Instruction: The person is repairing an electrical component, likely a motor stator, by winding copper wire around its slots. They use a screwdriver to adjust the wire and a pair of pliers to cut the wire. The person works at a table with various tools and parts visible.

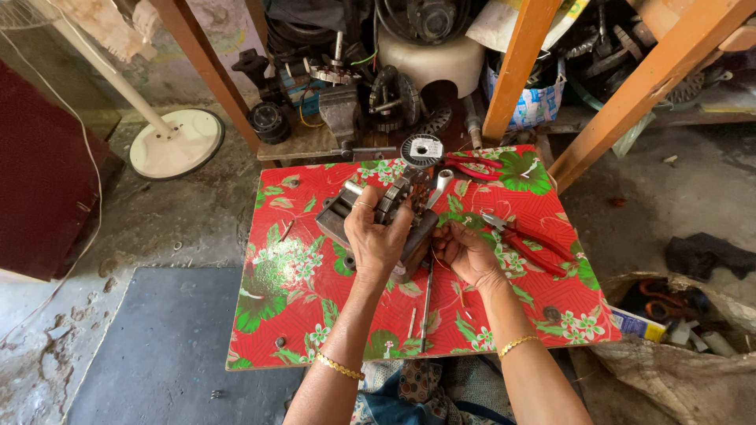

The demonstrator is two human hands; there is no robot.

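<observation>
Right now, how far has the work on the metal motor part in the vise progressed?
Done: the motor part sits in the small vise on the red floral table. In hand: the left hand grips it from above, and the right hand handles thin wire beside it. Left: the wire spool and red pliers lie unused, so the work looks unfinished.

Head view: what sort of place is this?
Probably a small repair workshop for fans or motors: a bench vise and motor parts crowd the shelf, and red pliers lie on the floral table.
</observation>
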